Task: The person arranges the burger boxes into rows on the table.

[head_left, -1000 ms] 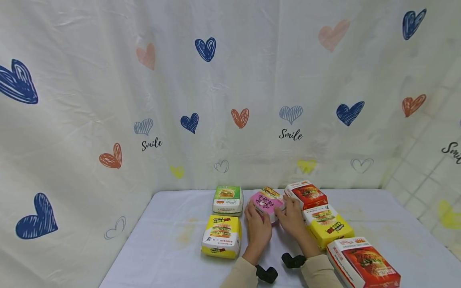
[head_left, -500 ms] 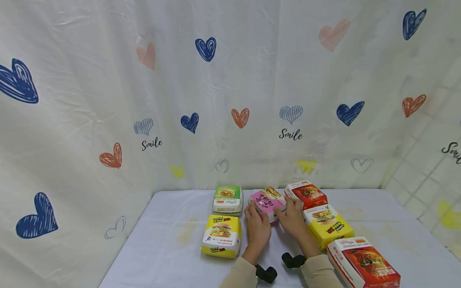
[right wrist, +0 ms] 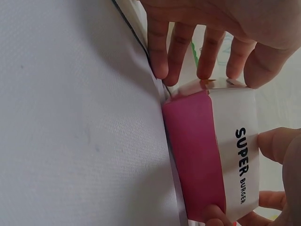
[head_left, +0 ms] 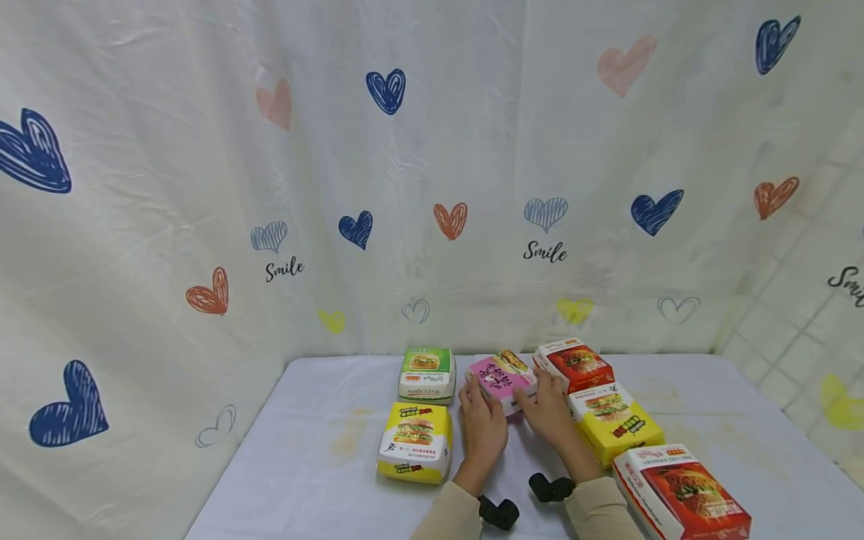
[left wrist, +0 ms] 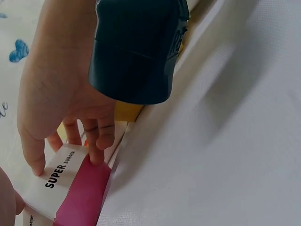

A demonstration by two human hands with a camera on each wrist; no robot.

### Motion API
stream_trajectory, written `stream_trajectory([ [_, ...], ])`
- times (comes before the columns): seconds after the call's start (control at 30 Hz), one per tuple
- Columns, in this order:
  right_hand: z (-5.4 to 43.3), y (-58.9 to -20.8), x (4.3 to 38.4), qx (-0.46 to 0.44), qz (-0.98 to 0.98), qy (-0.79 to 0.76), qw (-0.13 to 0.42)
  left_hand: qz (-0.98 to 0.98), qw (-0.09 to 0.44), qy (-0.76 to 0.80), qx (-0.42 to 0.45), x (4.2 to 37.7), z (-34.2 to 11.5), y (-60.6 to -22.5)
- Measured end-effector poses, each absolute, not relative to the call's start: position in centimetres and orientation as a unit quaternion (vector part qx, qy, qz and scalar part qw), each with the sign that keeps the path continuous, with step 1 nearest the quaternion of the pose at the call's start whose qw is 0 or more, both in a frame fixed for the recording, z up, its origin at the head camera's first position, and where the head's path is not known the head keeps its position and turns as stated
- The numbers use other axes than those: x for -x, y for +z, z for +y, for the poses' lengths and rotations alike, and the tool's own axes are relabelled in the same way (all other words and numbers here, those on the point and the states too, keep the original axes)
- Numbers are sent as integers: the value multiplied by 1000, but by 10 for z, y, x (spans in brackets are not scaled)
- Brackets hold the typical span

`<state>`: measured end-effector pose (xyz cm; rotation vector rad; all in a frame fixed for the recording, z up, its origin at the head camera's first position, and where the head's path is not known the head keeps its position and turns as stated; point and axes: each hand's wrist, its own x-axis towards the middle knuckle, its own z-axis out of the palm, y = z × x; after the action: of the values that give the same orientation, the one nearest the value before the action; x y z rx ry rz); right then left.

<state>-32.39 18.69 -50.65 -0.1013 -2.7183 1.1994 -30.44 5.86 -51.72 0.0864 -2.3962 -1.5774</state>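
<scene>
Both hands hold a pink and white burger box (head_left: pixel 495 377) near the back of the table, its top turned at an angle. Along its left side lie the fingers of my left hand (head_left: pixel 484 435); my right hand (head_left: pixel 548 411) grips the right side, thumb at the front edge. "SUPER BURGER" shows on the white front panel of the burger box (right wrist: pixel 237 155) in the right wrist view, low against the cloth. There the left hand (right wrist: pixel 225 28) comes in from the top, fingertips at the box's end. In the left wrist view the right hand (left wrist: pixel 66 89) reaches down to the other end.
A green burger box (head_left: pixel 427 375) and a yellow one (head_left: pixel 413 442) stand left of the hands. To the right are a red box (head_left: pixel 574 365), a yellow box (head_left: pixel 616 421) and a larger red box (head_left: pixel 683 491). A heart-printed curtain (head_left: pixel 432 165) hangs behind the white-covered table (head_left: pixel 290 450).
The pink burger box has shifted very slightly left and turned a little between both hands. Over the last half second the hands and boxes are almost still.
</scene>
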Motion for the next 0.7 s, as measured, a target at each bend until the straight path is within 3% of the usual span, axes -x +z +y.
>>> stream_trajectory([
  [0.7, 190, -507, 325, 38, -915, 396, 72, -818, 143, -555, -47, 312, 59, -522],
])
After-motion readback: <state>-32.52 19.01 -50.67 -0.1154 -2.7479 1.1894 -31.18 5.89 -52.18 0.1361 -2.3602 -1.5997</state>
